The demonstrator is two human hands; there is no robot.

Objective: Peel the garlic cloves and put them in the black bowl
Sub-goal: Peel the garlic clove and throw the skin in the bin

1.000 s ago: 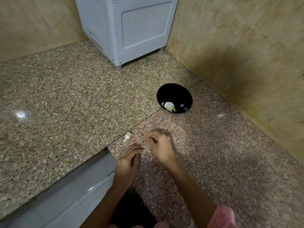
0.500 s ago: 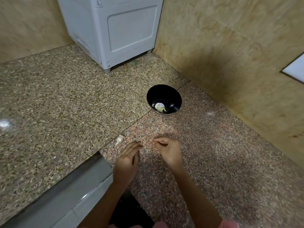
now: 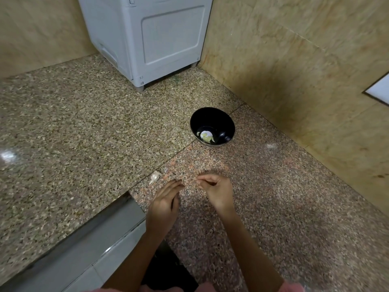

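A bowl (image 3: pixel 210 115) stands on the table (image 3: pixel 63 123), with peeled cloves (image 3: pixel 205 137) in it. In front of the bowl and to its left lies one clove (image 3: pixel 154 177). The left hand (image 3: pixel 163 204) and right hand (image 3: pixel 217 189) are nearer still. An appliance (image 3: pixel 151 39) stands behind the bowl.

black bowl (image 3: pixel 223 122): round, glossy, upright on the speckled granite table (image 3: pixel 84 133) | peeled garlic (image 3: pixel 206 137): pale white-green pieces at the bowl's bottom | garlic clove (image 3: pixel 154 177): whitish, papery skin on, lying on its side on the table, well apart from the bowl
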